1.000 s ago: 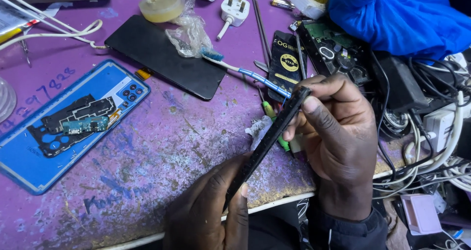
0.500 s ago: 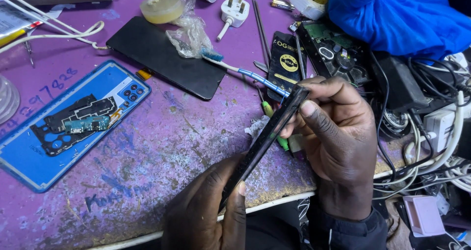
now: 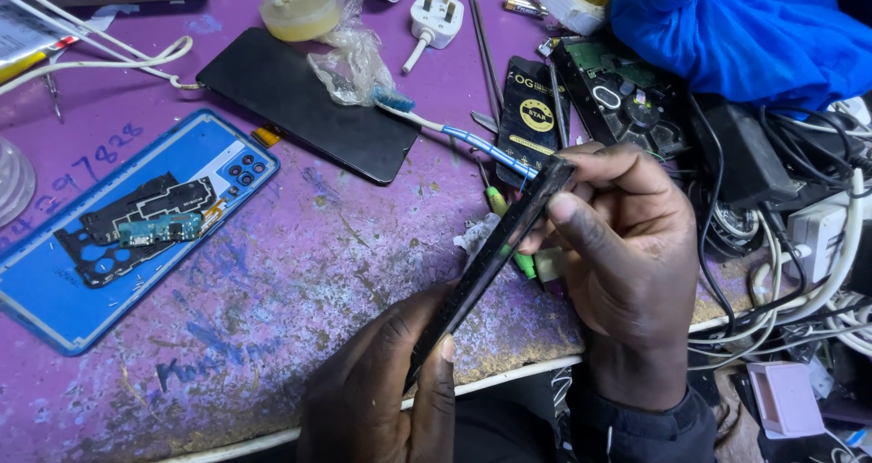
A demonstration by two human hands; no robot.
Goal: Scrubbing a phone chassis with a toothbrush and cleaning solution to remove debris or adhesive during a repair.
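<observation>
- My right hand (image 3: 627, 263) pinches the upper end of a thin black phone frame (image 3: 490, 263), fingers closed tight on it at centre frame.
- My left hand (image 3: 391, 390), low in the frame, grips its lower end, thumb pressed along the edge.
- The frame runs edge-on and slanted, above the purple table (image 3: 300, 272).
- Just behind it lie a toothbrush (image 3: 436, 127) and a black phone screen (image 3: 309, 104).
- At left lies a blue back cover (image 3: 54, 290) carrying dark inner parts.
- Upper right: blue cloth (image 3: 745, 27), tangled cables (image 3: 799, 245).
</observation>
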